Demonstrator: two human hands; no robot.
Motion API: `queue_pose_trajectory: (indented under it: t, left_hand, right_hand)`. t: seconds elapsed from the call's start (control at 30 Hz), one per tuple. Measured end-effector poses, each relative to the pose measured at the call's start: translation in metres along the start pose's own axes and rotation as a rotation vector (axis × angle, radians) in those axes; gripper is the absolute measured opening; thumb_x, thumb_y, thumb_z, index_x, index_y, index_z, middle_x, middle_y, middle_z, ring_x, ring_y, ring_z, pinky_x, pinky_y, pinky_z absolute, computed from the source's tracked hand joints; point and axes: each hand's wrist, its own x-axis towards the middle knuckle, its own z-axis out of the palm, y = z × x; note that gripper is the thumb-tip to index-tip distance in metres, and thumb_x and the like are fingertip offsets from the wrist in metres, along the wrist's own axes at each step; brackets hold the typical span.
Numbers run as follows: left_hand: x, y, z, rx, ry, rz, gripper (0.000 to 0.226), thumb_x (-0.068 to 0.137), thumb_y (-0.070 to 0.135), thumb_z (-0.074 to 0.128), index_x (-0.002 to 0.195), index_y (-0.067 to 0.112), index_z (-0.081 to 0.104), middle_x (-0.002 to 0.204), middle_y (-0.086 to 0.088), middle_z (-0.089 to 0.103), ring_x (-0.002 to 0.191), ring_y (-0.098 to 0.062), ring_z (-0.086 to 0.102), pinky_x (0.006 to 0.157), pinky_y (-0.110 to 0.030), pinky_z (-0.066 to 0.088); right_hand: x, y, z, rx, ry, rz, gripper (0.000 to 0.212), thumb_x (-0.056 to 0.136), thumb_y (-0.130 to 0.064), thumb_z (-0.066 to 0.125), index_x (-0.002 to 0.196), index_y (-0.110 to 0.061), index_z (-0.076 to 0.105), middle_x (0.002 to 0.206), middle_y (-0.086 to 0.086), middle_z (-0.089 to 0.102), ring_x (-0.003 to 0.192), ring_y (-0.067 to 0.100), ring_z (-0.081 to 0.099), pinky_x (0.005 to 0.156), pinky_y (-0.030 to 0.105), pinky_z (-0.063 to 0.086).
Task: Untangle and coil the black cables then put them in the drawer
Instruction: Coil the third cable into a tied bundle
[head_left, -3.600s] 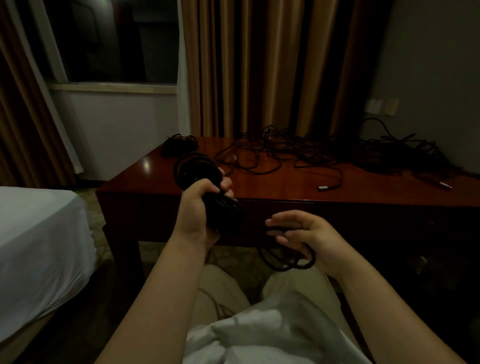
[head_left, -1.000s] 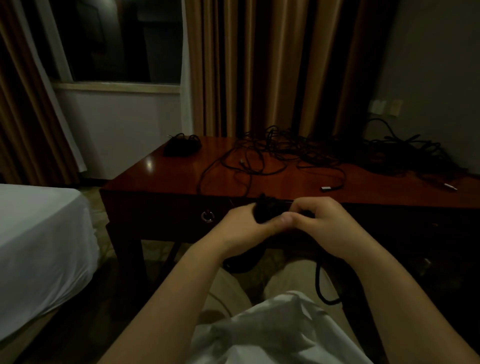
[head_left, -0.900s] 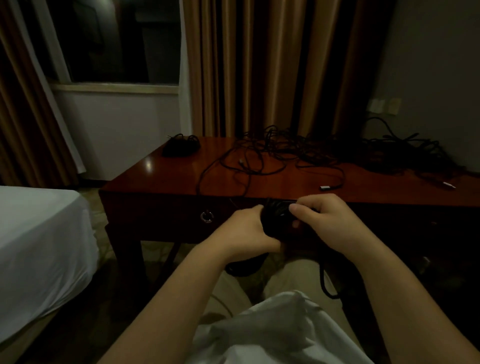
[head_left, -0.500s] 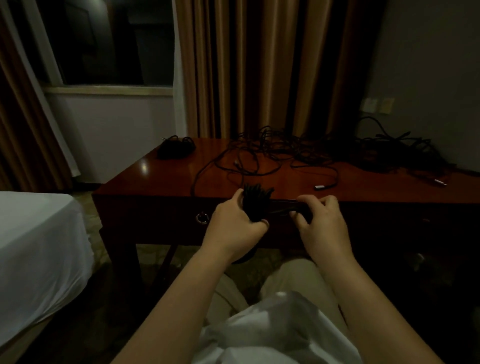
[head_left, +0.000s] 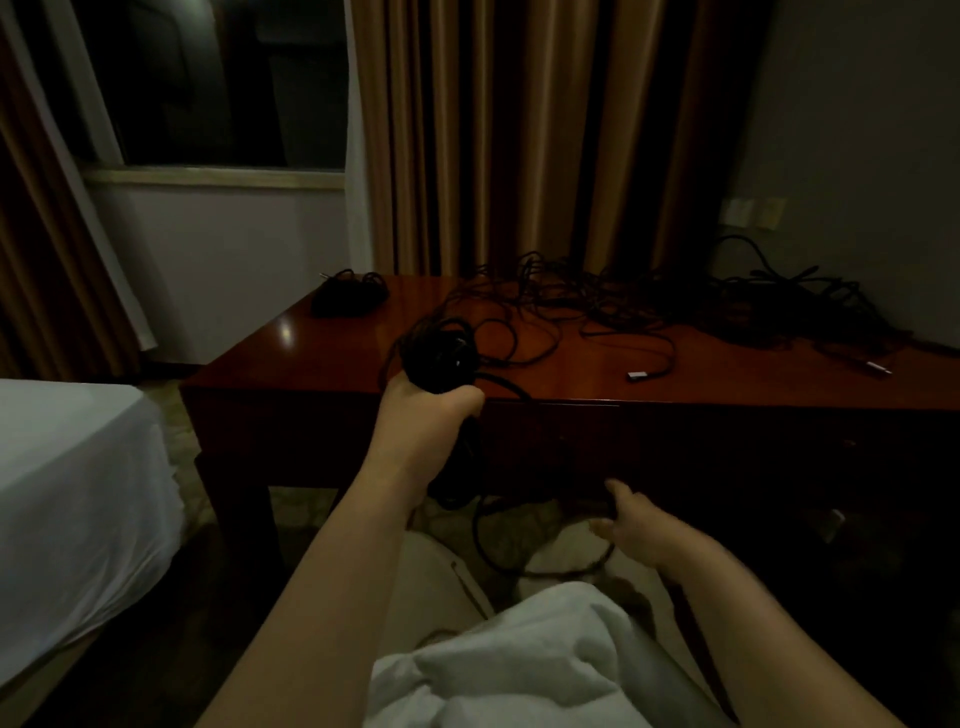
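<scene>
Black coiled cable (head_left: 440, 358) gripped in left hand (head_left: 423, 415) to keep loops; right hand (head_left: 631, 519), fingers relaxed, reaches below for the loose tail (head_left: 519, 561).

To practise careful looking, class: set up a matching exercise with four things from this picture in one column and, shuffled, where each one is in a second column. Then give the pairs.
Things
1. coil
2. plug
3. adapter
4. right hand

Places
A. far left corner of the desk
B. low, below the desk's front edge
C. gripped in the left hand
D. lying on the desk top, right of the coil

Pairs: 1-C, 2-D, 3-A, 4-B
</scene>
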Motion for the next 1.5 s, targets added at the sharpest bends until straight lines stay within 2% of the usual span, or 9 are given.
queue_pose_trajectory:
  t: [0.23, 0.43, 0.5, 0.67, 0.83, 0.97, 1.3, 1.4, 1.5]
  left_hand:
    - [-0.005, 0.002, 0.016, 0.073, -0.052, 0.037, 0.020, 0.069, 0.000, 0.062, 0.066, 0.011, 0.046, 0.058, -0.002, 0.041, 0.060, -0.022, 0.041, 0.057, -0.035, 0.032]
    - [-0.003, 0.010, 0.006, -0.051, 0.067, 0.105, 0.037, 0.078, -0.010, 0.054, 0.056, 0.016, 0.042, 0.051, 0.004, 0.038, 0.055, -0.021, 0.036, 0.055, -0.032, 0.030]
    - [-0.001, 0.008, 0.002, -0.063, 0.101, 0.116, 0.047, 0.078, -0.009, 0.054, 0.048, 0.025, 0.042, 0.047, 0.010, 0.038, 0.053, -0.018, 0.037, 0.056, -0.032, 0.030]
    - [0.001, 0.005, -0.002, -0.067, 0.164, 0.123, 0.041, 0.079, -0.008, 0.054, 0.054, 0.022, 0.043, 0.049, 0.011, 0.041, 0.052, -0.014, 0.041, 0.054, -0.029, 0.033]
    - [0.007, 0.003, -0.003, 0.045, 0.196, 0.157, 0.041, 0.070, 0.000, 0.059, 0.045, 0.027, 0.040, 0.050, 0.008, 0.040, 0.048, -0.017, 0.039, 0.052, -0.032, 0.033]
    - [-0.002, -0.003, 0.014, 0.125, 0.186, 0.153, 0.026, 0.072, 0.002, 0.061, 0.062, 0.020, 0.047, 0.059, -0.001, 0.047, 0.056, -0.023, 0.046, 0.057, -0.035, 0.040]
    - [-0.005, -0.009, 0.011, 0.048, 0.214, 0.138, 0.034, 0.077, -0.005, 0.057, 0.061, 0.016, 0.036, 0.053, 0.003, 0.037, 0.048, -0.015, 0.035, 0.049, -0.030, 0.031]
    - [0.001, -0.010, 0.005, 0.044, 0.214, 0.112, 0.035, 0.078, -0.006, 0.056, 0.061, 0.020, 0.041, 0.053, 0.004, 0.038, 0.045, -0.012, 0.036, 0.045, -0.026, 0.032]
    - [0.006, -0.007, 0.003, 0.099, 0.202, 0.114, 0.035, 0.076, -0.004, 0.057, 0.057, 0.020, 0.039, 0.055, 0.002, 0.038, 0.051, -0.018, 0.036, 0.053, -0.033, 0.032]
  right_hand:
    - [-0.073, -0.079, -0.052, 0.660, 0.037, -0.757, 0.045, 0.093, 0.004, 0.043, 0.121, -0.030, 0.050, 0.122, -0.010, 0.058, 0.116, -0.001, 0.052, 0.088, 0.012, 0.043]
    - [-0.038, -0.070, -0.010, 0.467, -0.085, -0.633, 0.020, 0.095, -0.019, 0.053, 0.078, -0.025, 0.063, 0.066, -0.012, 0.064, 0.067, 0.001, 0.061, 0.070, 0.026, 0.048]
    - [-0.021, -0.056, -0.003, 0.230, -0.169, -0.481, 0.004, 0.088, -0.034, 0.063, 0.085, -0.031, 0.063, 0.083, -0.011, 0.065, 0.087, 0.006, 0.062, 0.085, 0.036, 0.050]
    - [-0.011, -0.037, -0.007, -0.483, -0.113, -0.237, 0.102, 0.077, -0.056, 0.066, 0.150, -0.034, -0.002, 0.159, -0.001, -0.008, 0.145, 0.031, -0.003, 0.114, 0.056, 0.001]
    - [-0.047, -0.052, -0.025, 0.511, -0.228, -0.445, 0.073, 0.085, -0.021, 0.066, 0.145, -0.035, 0.027, 0.152, -0.008, 0.027, 0.140, 0.010, 0.024, 0.110, 0.029, 0.027]
    - [-0.063, -0.084, -0.010, 0.896, 0.027, -0.550, 0.017, 0.093, -0.010, 0.053, 0.096, -0.023, 0.065, 0.088, -0.011, 0.069, 0.086, -0.003, 0.063, 0.075, 0.014, 0.047]
    - [-0.017, -0.056, 0.025, -0.565, -0.043, -0.112, 0.063, 0.087, -0.046, 0.056, 0.141, -0.021, 0.037, 0.147, 0.007, 0.032, 0.136, 0.032, 0.026, 0.110, 0.059, 0.014]
    - [-0.022, -0.063, 0.004, -0.200, 0.018, -0.225, 0.068, 0.083, -0.047, 0.064, 0.140, -0.024, 0.035, 0.146, 0.004, 0.033, 0.134, 0.027, 0.032, 0.110, 0.048, 0.027]
    - [-0.044, -0.074, -0.001, 0.590, -0.046, -0.510, 0.005, 0.089, -0.018, 0.061, 0.088, -0.022, 0.064, 0.083, -0.009, 0.066, 0.085, 0.006, 0.061, 0.077, 0.025, 0.046]
